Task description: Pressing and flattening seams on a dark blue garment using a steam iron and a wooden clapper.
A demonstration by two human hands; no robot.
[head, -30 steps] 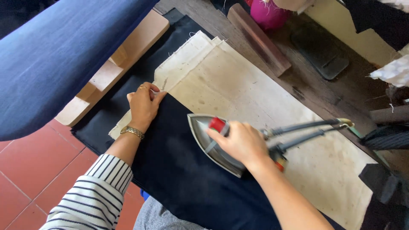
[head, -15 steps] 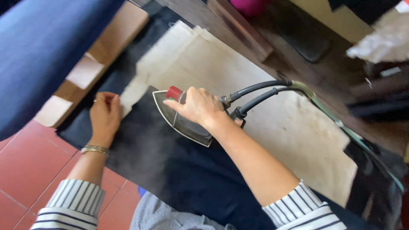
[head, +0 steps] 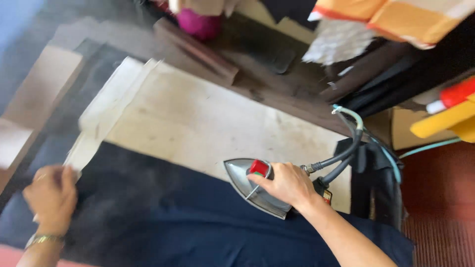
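Right hand (head: 287,185), fingers clenched around the handle of a steam iron (head: 255,187), which rests soleplate-down on dark navy fabric (head: 198,222) at the fabric's upper edge, where it meets the cream pressing cloth (head: 198,123) covering the tabletop. Grey hoses (head: 346,153) run from the iron's rear. Left hand (head: 52,198), blurred, lies flat on the fabric's left edge, fingers released, grasping nothing.

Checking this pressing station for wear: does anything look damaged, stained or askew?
The cream pad cover under the dark cloth is blotched with brownish marks, and its left edge lies in uneven folds. The iron, held by the right hand, looks intact.
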